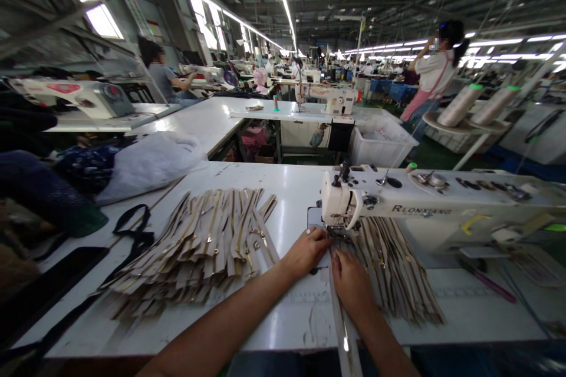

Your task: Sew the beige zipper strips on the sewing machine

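White, smooth-topped worktable (294, 206) spans the foreground. On it, at right, stands a cream sewing machine (424, 194) lettered "RLONXIANG", its long arm reaching in from the right. To the left of my arms lies a broad, fanned heap of beige zippers with gold-coloured teeth (207, 241); a narrower bundle of similar beige strips (393, 271) lies just right of my right hand, partly beneath the machine's arm. One long beige zipper strip (338, 318) runs from the sewing head toward me, past the table's near edge. My right hand (351, 280) grips it narrowly along its right side. My left hand (309, 250) lies at its upper end, fingers together; whether they pinch it, I cannot tell. Farther right lies a slim purple-handled tool (493, 285). Smallest, the dark metal presser foot (339, 234) sits just beyond my fingertips.
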Demonstrator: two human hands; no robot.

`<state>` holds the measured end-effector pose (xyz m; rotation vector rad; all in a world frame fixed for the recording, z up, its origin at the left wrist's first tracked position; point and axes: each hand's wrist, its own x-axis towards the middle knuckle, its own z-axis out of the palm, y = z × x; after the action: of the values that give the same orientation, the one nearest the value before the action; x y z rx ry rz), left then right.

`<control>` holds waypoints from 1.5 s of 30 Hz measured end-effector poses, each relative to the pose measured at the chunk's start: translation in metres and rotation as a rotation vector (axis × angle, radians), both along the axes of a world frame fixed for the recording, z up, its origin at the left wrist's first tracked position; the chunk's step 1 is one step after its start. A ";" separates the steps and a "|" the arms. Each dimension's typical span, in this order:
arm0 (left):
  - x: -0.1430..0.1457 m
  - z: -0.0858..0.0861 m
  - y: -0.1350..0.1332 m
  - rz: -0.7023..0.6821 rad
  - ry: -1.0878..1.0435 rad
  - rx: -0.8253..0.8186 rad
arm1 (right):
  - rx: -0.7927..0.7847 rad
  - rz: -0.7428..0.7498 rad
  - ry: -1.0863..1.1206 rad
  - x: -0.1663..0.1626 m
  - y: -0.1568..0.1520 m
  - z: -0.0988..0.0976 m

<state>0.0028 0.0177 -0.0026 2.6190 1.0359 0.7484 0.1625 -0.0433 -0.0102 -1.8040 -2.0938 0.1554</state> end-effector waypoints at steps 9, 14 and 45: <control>0.001 -0.002 -0.002 0.021 0.008 0.013 | 0.108 0.018 0.145 0.005 -0.027 -0.014; 0.002 0.000 -0.002 0.025 0.019 0.018 | 0.089 0.032 0.025 0.003 -0.025 -0.015; -0.002 0.004 -0.008 0.121 0.035 -0.016 | -0.030 -0.045 -0.068 -0.015 0.021 0.003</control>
<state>0.0007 0.0102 0.0017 2.5831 1.2144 0.7195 0.1472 -0.0224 -0.0075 -1.8980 -2.1052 0.1161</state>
